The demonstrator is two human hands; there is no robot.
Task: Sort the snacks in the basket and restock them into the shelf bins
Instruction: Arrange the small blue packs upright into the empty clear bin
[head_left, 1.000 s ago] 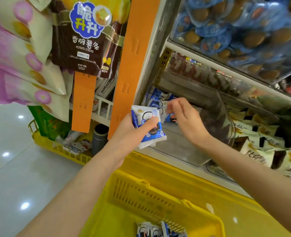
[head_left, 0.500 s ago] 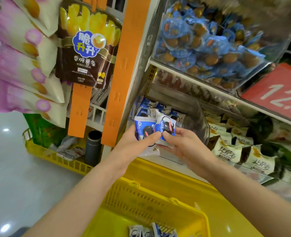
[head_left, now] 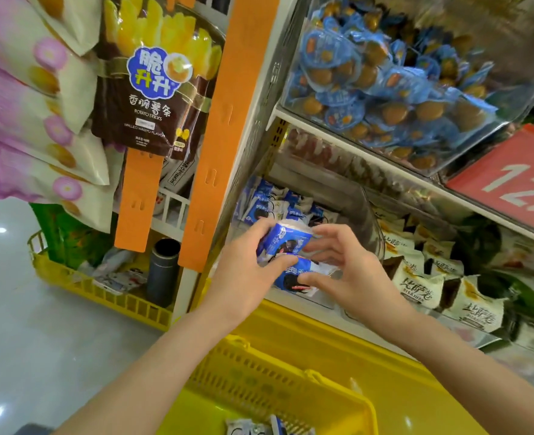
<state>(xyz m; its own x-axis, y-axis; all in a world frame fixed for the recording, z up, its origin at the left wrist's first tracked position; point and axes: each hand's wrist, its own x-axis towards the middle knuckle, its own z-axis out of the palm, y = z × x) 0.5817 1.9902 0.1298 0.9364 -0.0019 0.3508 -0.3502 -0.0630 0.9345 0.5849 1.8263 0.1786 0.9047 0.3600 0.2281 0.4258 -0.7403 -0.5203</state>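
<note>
While the left hand (head_left: 243,274) grips the upper packet (head_left: 286,243) between fingers and thumb, the right hand (head_left: 350,271) pinches the lower packet (head_left: 293,279) just beneath it, thumb pressed to it and fingers curled above. Both blue-and-white packets sit at the mouth of the clear shelf bin (head_left: 370,227), centre of the frame, where matching packets (head_left: 268,205) lie farther back. At the bottom edge, the yellow basket (head_left: 259,381) holds a few more snacks (head_left: 243,427)

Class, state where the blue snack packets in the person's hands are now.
Head view, centre: the blue snack packets are held between the left hand and right hand, in front of the clear shelf bin of matching packets, above the yellow basket.
</note>
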